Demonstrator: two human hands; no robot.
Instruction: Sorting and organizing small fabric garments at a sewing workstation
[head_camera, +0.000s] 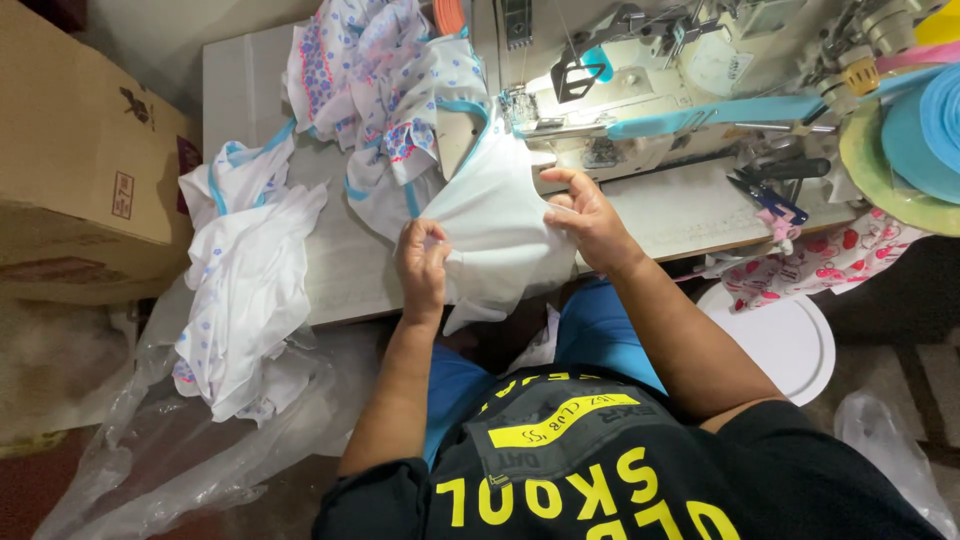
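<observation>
My left hand (422, 262) pinches the near left edge of a white fabric piece (495, 235) with light blue binding along its rim. On the fabric's right side my right hand (590, 218) grips it with fingers closed. The fabric runs up to the needle area (520, 108) of a cream sewing machine (640, 90) on the white table (240, 90). A light blue tape (720, 112) feeds across the machine's front.
Floral white garments (385, 75) are heaped behind the fabric, more hang off the table's left (250, 290). A cardboard box (80, 150) stands left. Scissors (770, 195), a blue tape roll (925, 135), a round white lid (785, 340) and clear plastic bags (180, 450) lie about.
</observation>
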